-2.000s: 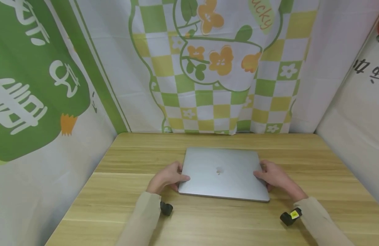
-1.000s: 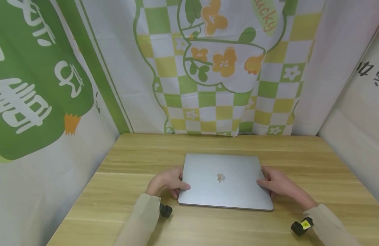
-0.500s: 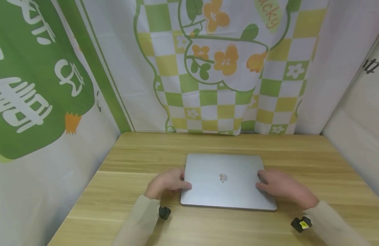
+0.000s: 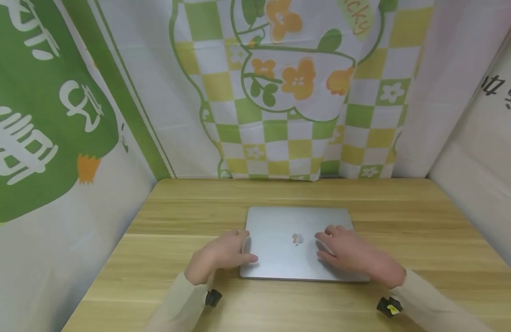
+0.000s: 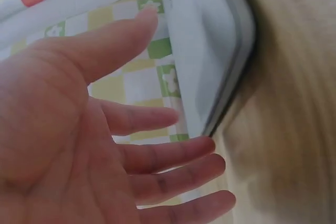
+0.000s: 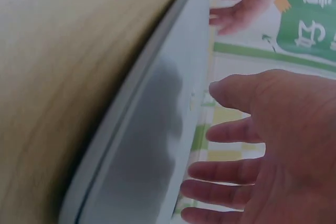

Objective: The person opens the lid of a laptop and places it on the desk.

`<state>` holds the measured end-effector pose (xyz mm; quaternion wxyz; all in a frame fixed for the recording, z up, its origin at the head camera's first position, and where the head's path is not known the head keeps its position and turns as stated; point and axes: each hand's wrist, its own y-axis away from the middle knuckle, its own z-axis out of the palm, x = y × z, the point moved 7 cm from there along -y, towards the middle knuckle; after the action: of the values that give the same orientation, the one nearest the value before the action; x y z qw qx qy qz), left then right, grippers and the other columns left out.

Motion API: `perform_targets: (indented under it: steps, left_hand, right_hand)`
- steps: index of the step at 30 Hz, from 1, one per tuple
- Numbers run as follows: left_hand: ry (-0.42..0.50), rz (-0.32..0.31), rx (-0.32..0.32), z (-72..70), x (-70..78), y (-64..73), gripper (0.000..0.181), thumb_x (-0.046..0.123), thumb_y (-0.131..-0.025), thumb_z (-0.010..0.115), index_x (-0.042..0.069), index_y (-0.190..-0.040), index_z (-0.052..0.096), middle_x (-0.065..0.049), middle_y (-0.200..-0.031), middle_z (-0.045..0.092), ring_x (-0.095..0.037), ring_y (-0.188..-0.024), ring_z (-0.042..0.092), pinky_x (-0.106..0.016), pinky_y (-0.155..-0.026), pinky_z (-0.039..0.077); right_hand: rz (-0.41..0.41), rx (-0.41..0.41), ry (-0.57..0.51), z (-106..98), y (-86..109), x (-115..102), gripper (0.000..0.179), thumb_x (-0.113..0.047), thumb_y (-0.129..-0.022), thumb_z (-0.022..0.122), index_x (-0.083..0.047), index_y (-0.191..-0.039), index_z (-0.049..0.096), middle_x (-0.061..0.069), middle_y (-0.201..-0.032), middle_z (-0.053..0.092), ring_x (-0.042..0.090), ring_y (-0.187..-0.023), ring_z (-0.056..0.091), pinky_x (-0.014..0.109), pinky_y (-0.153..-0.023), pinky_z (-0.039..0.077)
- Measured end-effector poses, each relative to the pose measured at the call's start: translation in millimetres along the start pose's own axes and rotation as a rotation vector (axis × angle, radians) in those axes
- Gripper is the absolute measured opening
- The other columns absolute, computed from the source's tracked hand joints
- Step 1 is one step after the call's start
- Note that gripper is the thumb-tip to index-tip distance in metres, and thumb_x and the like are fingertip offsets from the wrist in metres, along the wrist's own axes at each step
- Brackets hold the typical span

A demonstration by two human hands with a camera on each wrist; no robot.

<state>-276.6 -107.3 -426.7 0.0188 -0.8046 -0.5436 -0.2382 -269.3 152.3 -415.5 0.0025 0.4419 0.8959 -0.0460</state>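
A closed silver laptop (image 4: 288, 242) lies flat on the wooden table (image 4: 181, 216). My left hand (image 4: 220, 256) sits at its left edge, thumb on the lid and fingers beside the edge; the left wrist view shows that hand (image 5: 105, 145) with fingers spread next to the laptop (image 5: 210, 61). My right hand (image 4: 351, 253) hovers over the right half of the lid with fingers loosely extended. In the right wrist view the right hand (image 6: 262, 150) floats just above the lid (image 6: 152, 140), holding nothing. Whether it touches the lid I cannot tell.
Printed cloth walls, green on the left (image 4: 44, 120) and checkered at the back (image 4: 288, 101), close in the table on three sides. Small black wrist cameras (image 4: 388, 306) sit at both sleeves. Bare wood surrounds the laptop.
My right hand has left the laptop's right edge and moved leftward over the lid. The left hand stays at the left edge with its fingers looser. The laptop has barely shifted.
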Motion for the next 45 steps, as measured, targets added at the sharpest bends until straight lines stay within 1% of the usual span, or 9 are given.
perform_targets:
  steps: [6,11,16,20,23,26,33,39,45]
  left_hand:
    - [-0.008,0.045,0.032,6.3,0.1,8.1,0.085,0.045,-0.089,0.069,-0.003,-0.149,0.033,-0.031,-0.145,0.044,-0.043,-0.134,0.045,-0.054,-0.113,0.039]
    - [-0.023,0.094,0.053,9.9,-2.9,12.7,0.091,0.05,-0.087,0.069,-0.001,-0.151,0.03,-0.031,-0.149,0.039,-0.044,-0.137,0.04,-0.055,-0.115,0.036]
    - [-0.043,0.157,0.037,14.8,-4.7,13.6,0.105,0.058,-0.081,0.071,-0.004,-0.152,0.025,-0.031,-0.155,0.028,-0.045,-0.144,0.029,-0.055,-0.119,0.029]
    - [-0.068,0.215,0.023,18.9,-6.6,14.4,0.112,0.063,-0.078,0.071,-0.005,-0.153,0.022,-0.032,-0.157,0.021,-0.045,-0.146,0.024,-0.054,-0.121,0.025]
    - [-0.088,0.237,0.008,23.0,-9.4,15.1,0.116,0.067,-0.077,0.069,-0.003,-0.154,0.019,-0.031,-0.159,0.015,-0.044,-0.148,0.02,-0.053,-0.122,0.023]
    - [-0.128,0.228,-0.014,26.9,-13.7,15.9,0.12,0.071,-0.075,0.066,-0.002,-0.155,0.016,-0.029,-0.161,0.01,-0.043,-0.15,0.016,-0.053,-0.122,0.022]
    - [-0.212,0.135,-0.089,31.3,-25.0,16.4,0.122,0.076,-0.076,0.06,-0.003,-0.155,0.012,-0.025,-0.163,0.005,-0.04,-0.152,0.01,-0.059,-0.121,0.021]
    - [-0.288,0.133,-0.104,29.2,-26.4,14.3,0.121,0.078,-0.076,0.058,-0.005,-0.154,0.017,-0.026,-0.162,0.01,-0.04,-0.151,0.014,-0.059,-0.12,0.022]
    - [-0.284,0.117,-0.123,30.0,-28.9,11.1,0.125,0.081,-0.074,0.058,-0.004,-0.155,0.015,-0.023,-0.163,0.008,-0.038,-0.152,0.012,-0.059,-0.121,0.021]
  right_hand:
    - [-0.071,0.018,-0.014,4.6,-1.5,-17.1,0.041,-0.033,-0.093,0.064,-0.008,-0.126,0.061,0.01,-0.11,0.064,0.025,-0.097,0.061,0.042,-0.082,0.056]
    - [-0.177,0.074,-0.007,5.9,-0.6,-31.8,0.04,-0.032,-0.094,0.064,-0.008,-0.126,0.061,0.01,-0.111,0.064,0.024,-0.1,0.062,0.041,-0.085,0.056]
    - [-0.25,0.05,0.046,13.1,-0.9,-45.4,0.043,-0.036,-0.096,0.061,-0.011,-0.13,0.059,0.006,-0.115,0.064,0.021,-0.105,0.062,0.038,-0.089,0.056]
    - [-0.269,0.027,0.084,21.4,-2.6,-53.1,0.048,-0.04,-0.097,0.058,-0.013,-0.136,0.054,0.006,-0.12,0.064,0.022,-0.111,0.061,0.04,-0.094,0.055]
    - [-0.281,0.028,0.102,24.8,-3.2,-57.7,0.049,-0.042,-0.097,0.057,-0.014,-0.137,0.053,0.005,-0.12,0.063,0.022,-0.112,0.06,0.04,-0.095,0.054]
    - [-0.311,0.031,0.128,27.4,-3.2,-62.4,0.046,-0.043,-0.098,0.055,-0.016,-0.135,0.053,0.005,-0.123,0.062,0.022,-0.113,0.059,0.04,-0.096,0.054]
    - [-0.428,0.024,0.215,33.3,-0.2,-71.3,0.045,-0.045,-0.101,0.049,-0.019,-0.137,0.051,0.009,-0.14,0.057,0.026,-0.125,0.056,0.044,-0.097,0.054]
    - [-0.496,0.073,0.323,34.1,0.3,-72.4,0.049,-0.047,-0.101,0.046,-0.019,-0.141,0.049,0.011,-0.142,0.055,0.027,-0.125,0.058,0.043,-0.093,0.057]
    - [-0.567,0.106,0.423,37.4,-0.2,-73.9,0.051,-0.049,-0.102,0.044,-0.018,-0.142,0.048,0.007,-0.142,0.056,0.025,-0.124,0.059,0.039,-0.087,0.059]
